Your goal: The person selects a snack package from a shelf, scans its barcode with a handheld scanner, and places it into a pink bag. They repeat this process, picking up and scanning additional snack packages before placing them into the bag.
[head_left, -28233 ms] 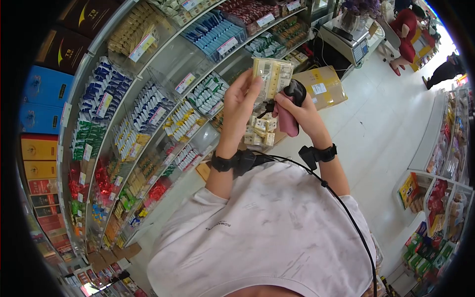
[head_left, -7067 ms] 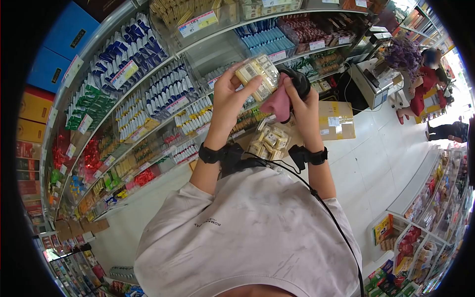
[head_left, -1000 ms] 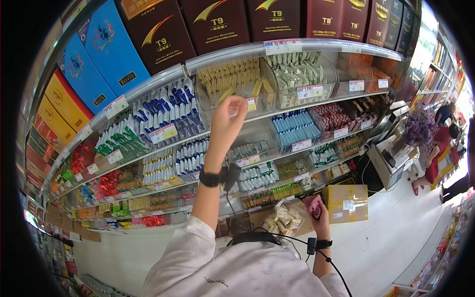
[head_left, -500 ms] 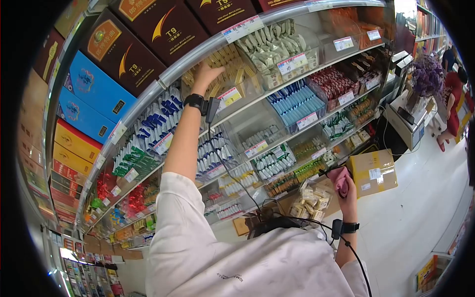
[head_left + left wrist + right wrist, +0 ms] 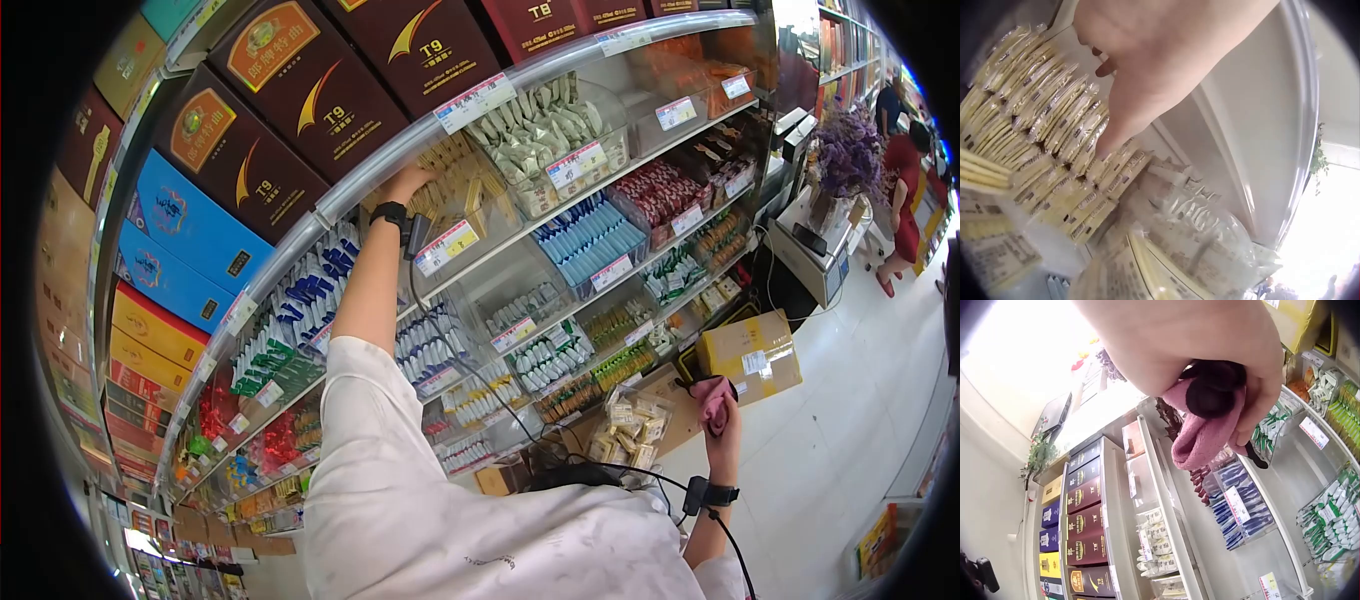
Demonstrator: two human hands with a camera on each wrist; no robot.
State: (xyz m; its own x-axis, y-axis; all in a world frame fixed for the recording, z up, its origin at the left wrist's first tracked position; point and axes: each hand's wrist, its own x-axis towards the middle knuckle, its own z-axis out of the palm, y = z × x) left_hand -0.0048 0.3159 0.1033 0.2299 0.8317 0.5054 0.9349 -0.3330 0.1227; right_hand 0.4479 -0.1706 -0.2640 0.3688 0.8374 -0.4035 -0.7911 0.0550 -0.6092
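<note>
My left hand (image 5: 405,182) reaches into a clear bin on the top shelf, among rows of yellow wrapped snack packs (image 5: 452,165). In the left wrist view, the straight thumb of the left hand (image 5: 1154,59) lies against the end of the snack packs (image 5: 1054,106); most of the fingers are hidden behind the palm. Several packs lean loosely at the front of the bin. Lower down, by a carton, my right hand (image 5: 727,428) holds a bunched pink cloth (image 5: 713,398). A round black item (image 5: 1210,400) is gripped together with the cloth in the right wrist view.
A clear bag of yellow packs (image 5: 630,425) sits below the shelves, beside a taped cardboard carton (image 5: 750,355). Shelf bins hold blue sachets (image 5: 590,245) and pale green packs (image 5: 540,130). Boxes (image 5: 330,85) line the top. A cable (image 5: 470,360) hangs from my left wrist.
Seven seconds ago both hands were together at a yellow pack, with the cloth against it. My left hand has since let go of that pack, risen and entered the top bin; the right has lowered.
</note>
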